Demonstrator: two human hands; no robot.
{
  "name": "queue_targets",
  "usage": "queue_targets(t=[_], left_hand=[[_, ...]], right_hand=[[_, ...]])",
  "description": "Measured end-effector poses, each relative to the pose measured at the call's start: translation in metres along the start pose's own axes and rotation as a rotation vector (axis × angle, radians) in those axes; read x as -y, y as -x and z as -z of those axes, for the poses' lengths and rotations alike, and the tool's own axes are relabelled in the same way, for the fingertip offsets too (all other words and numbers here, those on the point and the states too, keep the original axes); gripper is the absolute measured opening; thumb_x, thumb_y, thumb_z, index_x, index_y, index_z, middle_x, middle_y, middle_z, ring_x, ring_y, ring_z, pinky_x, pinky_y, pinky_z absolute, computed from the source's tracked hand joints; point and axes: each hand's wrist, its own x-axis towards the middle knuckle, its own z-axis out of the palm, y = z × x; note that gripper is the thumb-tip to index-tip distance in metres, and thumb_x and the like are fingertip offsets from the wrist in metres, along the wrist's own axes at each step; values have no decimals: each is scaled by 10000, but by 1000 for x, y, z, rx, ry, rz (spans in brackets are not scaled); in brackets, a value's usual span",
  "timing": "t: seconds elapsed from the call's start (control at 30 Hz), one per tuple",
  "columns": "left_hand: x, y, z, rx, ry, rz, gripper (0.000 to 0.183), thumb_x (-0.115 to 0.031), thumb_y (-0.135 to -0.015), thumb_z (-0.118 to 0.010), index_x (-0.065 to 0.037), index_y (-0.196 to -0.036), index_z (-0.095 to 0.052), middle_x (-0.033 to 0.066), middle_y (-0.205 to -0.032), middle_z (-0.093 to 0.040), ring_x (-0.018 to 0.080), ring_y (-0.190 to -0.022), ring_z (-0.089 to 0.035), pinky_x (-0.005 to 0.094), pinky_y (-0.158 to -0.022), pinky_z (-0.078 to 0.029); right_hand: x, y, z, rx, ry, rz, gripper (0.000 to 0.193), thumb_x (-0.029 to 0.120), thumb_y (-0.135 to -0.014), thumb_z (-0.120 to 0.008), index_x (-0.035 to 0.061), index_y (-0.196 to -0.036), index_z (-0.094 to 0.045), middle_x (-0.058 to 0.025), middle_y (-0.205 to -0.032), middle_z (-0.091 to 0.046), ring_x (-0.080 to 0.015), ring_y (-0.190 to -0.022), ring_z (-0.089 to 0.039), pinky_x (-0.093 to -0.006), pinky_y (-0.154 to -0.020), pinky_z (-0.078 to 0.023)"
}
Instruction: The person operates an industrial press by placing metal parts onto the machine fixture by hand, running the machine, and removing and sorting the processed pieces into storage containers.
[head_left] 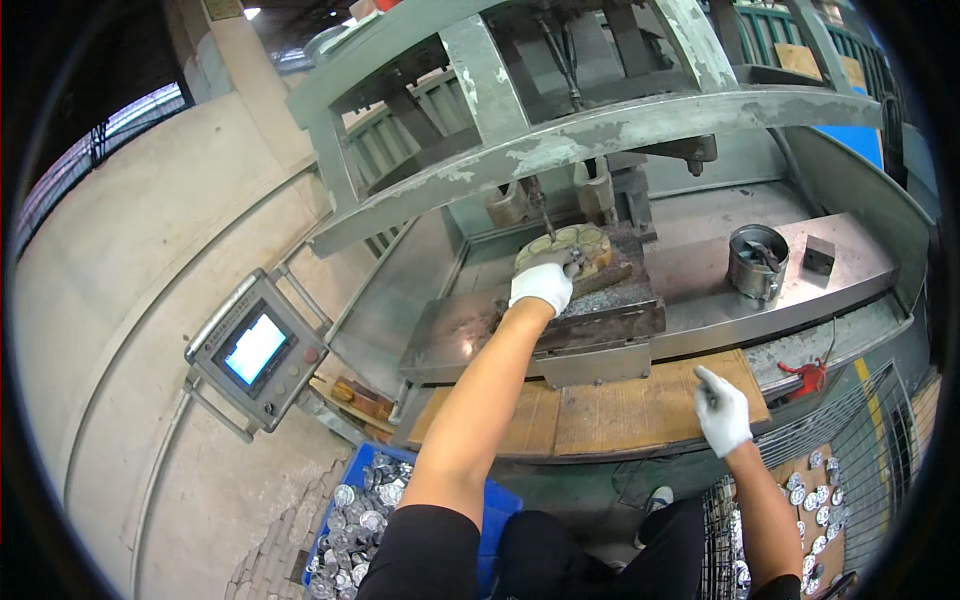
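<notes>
My left hand, in a white glove with grey fingertips, reaches to a pale fixture with round recesses. Its fingers are bent together at the near rim of the fixture; what they pinch there, if anything, is too small to make out. A drill bit points down at the fixture from above, close beyond that hand. My right hand, gloved alike, hovers near the front edge of a cardboard sheet with its fingers partly stretched and nothing visible in them.
A metal can and a small dark block stand on the steel bed at right. A control panel is at left. Below are a blue crate and a wire basket, both with round metal parts. Green machine frame spans overhead.
</notes>
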Motion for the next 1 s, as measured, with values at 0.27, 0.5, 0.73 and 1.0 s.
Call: queue_targets(t=[0.27, 0.5, 0.73, 1.0], left_hand=[[14, 71, -2, -420, 85, 147, 249, -273, -866, -669, -69, -990, -597, 171, -937, -673, 371, -892, -652, 447, -779, -519], [126, 175, 11, -283, 110, 198, 198, -251, -852, -698, -63, -892, -652, 134, -814, -674, 327, -735, -650, 387, -694, -523], [180, 219, 10, 591, 15, 195, 525, -416, -853, -662, -110, -1276, -608, 218, -1146, -648, 383, -1090, -605, 416, -968, -466], [131, 225, -11, 508, -198, 251, 734, -546, -765, -708, -272, -1406, -476, 233, -1233, -527, 415, -1107, -587, 468, -926, -504]], right_hand=[[-52, -6, -52, -32, -429, -410, 269, 45, -875, -628, -45, -1125, -674, -89, -939, -714, -111, -791, -635, -252, -728, -510], [-69, -2, -52, -121, -543, -467, 196, 65, -926, -619, -41, -1081, -674, -64, -946, -684, -115, -792, -622, -247, -735, -509], [-70, 1, -55, -97, -516, -403, 206, 71, -935, -610, -46, -1095, -663, -64, -925, -676, -107, -772, -617, -242, -692, -515], [-80, 1, -61, -128, -437, -391, 190, 92, -937, -612, -41, -1059, -672, -46, -875, -667, -97, -712, -610, -233, -636, -490]])
